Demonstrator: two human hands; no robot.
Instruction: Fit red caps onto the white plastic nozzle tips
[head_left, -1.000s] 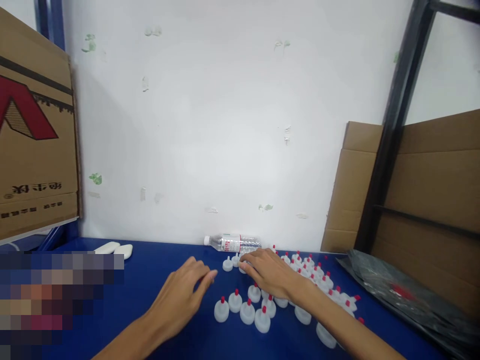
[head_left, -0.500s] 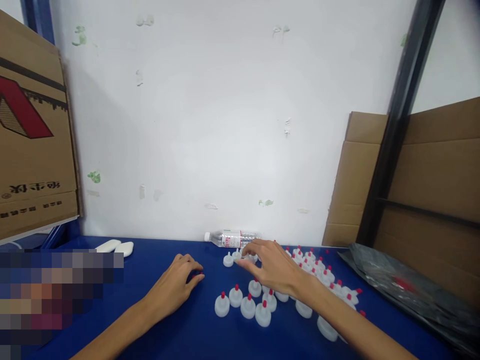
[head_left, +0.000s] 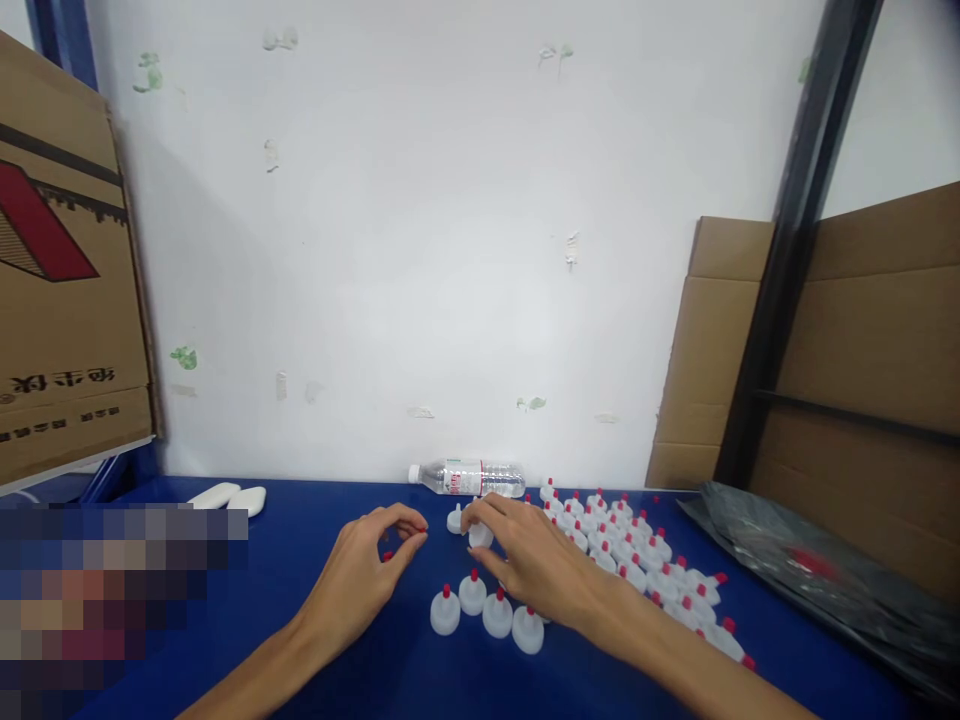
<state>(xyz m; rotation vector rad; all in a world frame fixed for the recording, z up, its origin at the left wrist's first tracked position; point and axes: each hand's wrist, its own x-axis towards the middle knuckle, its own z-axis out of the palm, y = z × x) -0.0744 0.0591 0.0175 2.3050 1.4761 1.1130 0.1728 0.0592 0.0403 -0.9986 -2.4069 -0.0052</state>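
My left hand (head_left: 364,575) rests on the blue table (head_left: 300,610) with thumb and forefinger pinched on a small red tip (head_left: 421,531); another red bit (head_left: 388,556) shows under the palm. My right hand (head_left: 529,562) holds a white cap (head_left: 480,535) between thumb and fingers, just right of the left hand's fingertips. A short row of white caps with red tips (head_left: 486,612) stands in front of both hands. Many more such caps (head_left: 637,560) are spread to the right, behind my right wrist.
A clear water bottle (head_left: 469,478) lies against the white wall. Two white oval pieces (head_left: 229,496) lie at the back left. A cardboard box (head_left: 60,290) stands left, flat cardboard (head_left: 847,340) and a black frame stand right, with a dark plastic bag (head_left: 817,580) below.
My right hand drew back from the far caps with a white cap in its fingers. My left hand closed into a pinch on a red tip and moved toward the right hand.
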